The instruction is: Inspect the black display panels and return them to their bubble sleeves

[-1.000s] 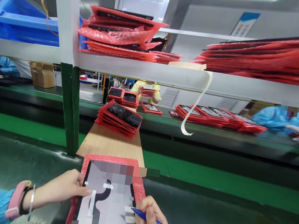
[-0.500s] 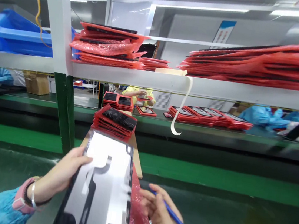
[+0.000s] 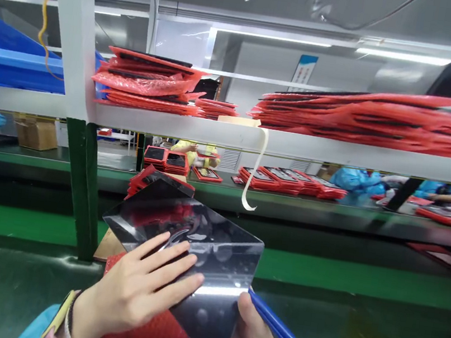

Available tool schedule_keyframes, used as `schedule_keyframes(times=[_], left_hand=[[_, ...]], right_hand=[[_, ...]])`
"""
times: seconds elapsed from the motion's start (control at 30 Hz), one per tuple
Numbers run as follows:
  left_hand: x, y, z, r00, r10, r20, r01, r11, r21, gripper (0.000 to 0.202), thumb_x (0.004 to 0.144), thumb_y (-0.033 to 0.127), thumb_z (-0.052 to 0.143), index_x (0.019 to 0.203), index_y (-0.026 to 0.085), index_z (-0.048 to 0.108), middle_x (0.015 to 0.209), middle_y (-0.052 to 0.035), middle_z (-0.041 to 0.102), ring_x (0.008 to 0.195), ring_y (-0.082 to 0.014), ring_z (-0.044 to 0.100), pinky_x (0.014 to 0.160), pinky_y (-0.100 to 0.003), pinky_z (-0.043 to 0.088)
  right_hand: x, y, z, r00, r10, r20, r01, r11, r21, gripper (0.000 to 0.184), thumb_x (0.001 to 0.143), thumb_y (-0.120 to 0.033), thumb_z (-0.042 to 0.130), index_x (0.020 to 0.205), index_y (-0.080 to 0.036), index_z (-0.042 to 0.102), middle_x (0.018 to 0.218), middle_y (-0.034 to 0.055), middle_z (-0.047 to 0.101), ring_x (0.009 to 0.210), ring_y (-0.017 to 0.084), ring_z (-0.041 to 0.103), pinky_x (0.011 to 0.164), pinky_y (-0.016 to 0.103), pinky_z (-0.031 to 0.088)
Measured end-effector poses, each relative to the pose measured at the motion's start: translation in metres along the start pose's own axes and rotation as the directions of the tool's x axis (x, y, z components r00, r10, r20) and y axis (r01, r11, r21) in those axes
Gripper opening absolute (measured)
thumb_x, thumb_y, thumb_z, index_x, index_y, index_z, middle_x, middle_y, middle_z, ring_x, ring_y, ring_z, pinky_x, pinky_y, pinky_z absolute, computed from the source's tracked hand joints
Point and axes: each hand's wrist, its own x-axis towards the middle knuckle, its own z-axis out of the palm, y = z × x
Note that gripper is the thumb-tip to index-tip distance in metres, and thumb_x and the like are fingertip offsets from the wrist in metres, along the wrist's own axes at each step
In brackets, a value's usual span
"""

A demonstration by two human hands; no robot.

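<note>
A glossy black screen panel (image 3: 218, 247) is tilted in front of me, with clear film and bubbles on its face. My left hand (image 3: 140, 286) lies across that face with its fingers spread. At the panel's right edge my right hand (image 3: 253, 337) is closed, thumb on the front and fingers hidden behind. A blue pen (image 3: 280, 327) is also held in this hand and sticks out to the right. Under the panel and my left wrist shows a red bubble-wrap bag (image 3: 145, 332). Just beyond the panel is a stack of red-wrapped panels (image 3: 139, 181), partly hidden.
A white shelf beam (image 3: 164, 124) crosses ahead, bearing red bubble-wrap packs (image 3: 368, 120) and a blue bin (image 3: 16, 61). A green post (image 3: 81, 187) stands at left. Tape (image 3: 255, 173) dangles from the beam. More red-wrapped panels (image 3: 287, 181) and co-workers' sleeves (image 3: 355, 180) appear behind.
The panel has turned from its silver back to its glossy black face and is now skewed. My left hand has moved from its left edge onto its face; my right hand has taken its right edge.
</note>
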Motion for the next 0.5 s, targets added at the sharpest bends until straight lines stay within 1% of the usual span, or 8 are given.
schedule_keyframes(times=[0.1,0.2,0.27,0.3,0.37,0.4,0.43,0.5], left_hand=[[-0.008,0.009,-0.004,0.99,-0.092,0.107,0.113,0.971,-0.21,0.043,0.089,0.011,0.061,0.13,0.025,0.063,0.121,-0.0111,0.072,0.126,-0.0292,0.057,0.113,-0.05,0.037],[-0.018,0.024,0.002,0.986,-0.12,0.113,0.158,0.886,-0.437,0.045,0.087,0.013,0.066,0.128,0.032,0.064,0.108,-0.0061,0.077,0.113,-0.0276,0.068,0.108,-0.046,0.046],[-0.022,0.032,0.008,0.936,-0.351,0.0,0.298,0.795,-0.528,0.043,0.085,0.006,0.066,0.117,0.034,0.071,0.1,-0.0027,0.079,0.1,-0.0259,0.074,0.1,-0.041,0.053],[-0.022,0.034,0.011,0.849,-0.521,-0.081,0.394,0.729,-0.56,0.038,0.083,0.005,0.067,0.107,0.033,0.076,0.094,-0.0019,0.08,0.093,-0.0249,0.076,0.094,-0.038,0.056],[-0.02,0.033,0.013,0.569,-0.794,-0.215,0.565,0.567,-0.599,0.023,0.08,0.008,0.07,0.084,0.029,0.079,0.082,-0.0018,0.08,0.078,-0.0228,0.076,0.083,-0.033,0.057],[-0.02,0.03,0.011,0.438,-0.861,-0.259,0.629,0.499,-0.596,0.016,0.078,0.012,0.071,0.075,0.027,0.077,0.074,-0.0015,0.079,0.071,-0.0211,0.074,0.077,-0.031,0.057],[-0.019,0.025,0.008,0.34,-0.9,-0.272,0.682,0.435,-0.587,0.012,0.079,0.016,0.07,0.071,0.026,0.073,0.066,-0.0003,0.075,0.062,-0.0187,0.07,0.07,-0.028,0.056],[-0.02,0.013,0.001,0.262,-0.954,-0.146,0.746,0.296,-0.596,0.011,0.084,0.025,0.064,0.073,0.025,0.064,0.053,0.0038,0.064,0.048,-0.0143,0.059,0.054,-0.024,0.05]], right_hand=[[0.003,0.005,-0.019,0.998,0.032,0.057,-0.026,0.994,-0.103,0.052,0.061,-0.054,0.085,0.105,-0.028,0.074,0.087,0.0097,0.079,0.091,0.036,0.072,0.087,0.053,0.055],[0.005,0.011,-0.03,0.999,0.003,0.048,0.007,0.98,-0.199,0.057,0.062,-0.056,0.083,0.111,-0.029,0.071,0.086,0.0102,0.078,0.089,0.036,0.073,0.08,0.051,0.057],[0.005,0.014,-0.03,0.999,-0.035,0.022,0.039,0.969,-0.246,0.06,0.061,-0.056,0.084,0.112,-0.028,0.071,0.086,0.0097,0.078,0.087,0.035,0.073,0.079,0.049,0.058],[0.005,0.014,-0.029,0.999,-0.049,0.014,0.051,0.964,-0.263,0.061,0.06,-0.055,0.085,0.112,-0.029,0.071,0.085,0.009,0.078,0.086,0.034,0.073,0.079,0.048,0.058],[0.005,0.013,-0.028,0.997,-0.07,0.014,0.071,0.958,-0.278,0.059,0.057,-0.056,0.086,0.109,-0.03,0.072,0.08,0.0075,0.078,0.081,0.033,0.074,0.077,0.047,0.059],[0.004,0.012,-0.029,0.997,-0.082,0.009,0.081,0.959,-0.272,0.057,0.057,-0.057,0.085,0.106,-0.03,0.073,0.076,0.0068,0.077,0.078,0.033,0.074,0.076,0.047,0.059],[0.003,0.011,-0.032,0.996,-0.089,0.0,0.086,0.962,-0.26,0.054,0.056,-0.059,0.084,0.102,-0.031,0.075,0.073,0.0066,0.077,0.076,0.034,0.074,0.074,0.048,0.06],[-0.001,0.009,-0.04,0.992,-0.119,-0.029,0.108,0.962,-0.252,0.048,0.058,-0.066,0.079,0.093,-0.032,0.077,0.07,0.0078,0.077,0.074,0.036,0.074,0.071,0.051,0.06]])
